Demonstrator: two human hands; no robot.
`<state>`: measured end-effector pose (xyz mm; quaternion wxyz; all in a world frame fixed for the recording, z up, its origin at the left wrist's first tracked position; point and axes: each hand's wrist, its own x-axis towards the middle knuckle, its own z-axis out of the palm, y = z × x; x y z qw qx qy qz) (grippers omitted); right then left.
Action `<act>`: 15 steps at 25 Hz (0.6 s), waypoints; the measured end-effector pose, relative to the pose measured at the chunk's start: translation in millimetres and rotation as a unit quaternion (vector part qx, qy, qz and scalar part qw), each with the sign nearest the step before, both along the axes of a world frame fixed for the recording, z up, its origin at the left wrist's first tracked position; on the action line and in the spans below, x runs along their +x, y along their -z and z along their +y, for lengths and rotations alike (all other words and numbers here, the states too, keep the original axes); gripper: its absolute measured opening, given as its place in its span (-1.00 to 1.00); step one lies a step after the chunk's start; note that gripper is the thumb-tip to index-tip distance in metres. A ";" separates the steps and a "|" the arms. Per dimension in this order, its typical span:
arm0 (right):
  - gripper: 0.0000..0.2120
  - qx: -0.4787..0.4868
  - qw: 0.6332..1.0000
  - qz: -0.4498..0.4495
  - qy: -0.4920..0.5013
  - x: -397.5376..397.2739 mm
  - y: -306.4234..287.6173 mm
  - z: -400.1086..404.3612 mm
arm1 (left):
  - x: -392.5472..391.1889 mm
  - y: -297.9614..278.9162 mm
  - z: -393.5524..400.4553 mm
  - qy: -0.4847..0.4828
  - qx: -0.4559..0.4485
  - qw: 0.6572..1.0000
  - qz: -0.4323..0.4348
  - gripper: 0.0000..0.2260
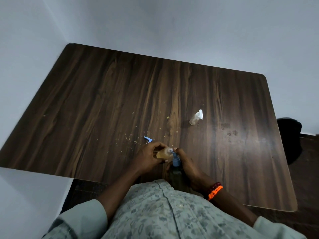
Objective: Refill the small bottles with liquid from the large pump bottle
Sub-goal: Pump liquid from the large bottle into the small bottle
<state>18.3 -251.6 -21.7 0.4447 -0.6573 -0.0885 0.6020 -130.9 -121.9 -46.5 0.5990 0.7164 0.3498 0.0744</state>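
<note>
- A small clear bottle [163, 154], partly filled with amber liquid, is held tilted in the left hand [149, 158], with the fingers and thumb curled round its body; its open neck is turned toward the blue pump head [176, 159].
- The large pump bottle [177, 176], dark and standing near the table's near edge, is gripped by the right hand [187, 165]; the fingers are wrapped round its upper part, and one fingertip is laid on top of the pump head.
- The spout of the pump head is seen right at the mouth of the small bottle; whether liquid is passing cannot be told.
- A second small bottle [196, 117], clear with a white spray cap, is found lying on its side on the wooden table [103, 94], well beyond the pump bottle and a little to its right.
- A blue spray cap [148, 139] is seen lying on the table just beyond the left hand, to the left of the pump bottle.
- Small yellowish crumbs [128, 138] are scattered over the table beyond and to the left of the pump bottle.
- An orange band and dark red beads [214, 189] are worn on the right wrist, just to the right of the pump bottle.
- A patterned shirt [164, 213] is seen at the bottom, nearer than the pump bottle.
</note>
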 end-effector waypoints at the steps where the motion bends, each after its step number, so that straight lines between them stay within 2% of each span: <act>1: -0.52 -0.002 1.000 0.002 0.004 0.5 2.1 -2.4 | 0.0 0.9 -1.5 0.002 -0.002 1.000 0.002 -0.62; 7: -0.50 0.025 0.999 0.015 0.015 -3.8 -2.4 9.7 | 2.6 -3.7 1.3 -0.024 -0.004 1.000 -0.007 -0.61; 15: -0.54 -0.003 0.999 0.030 -0.013 5.5 0.0 -1.3 | 0.8 -2.4 -3.2 0.001 0.005 1.000 0.004 -0.65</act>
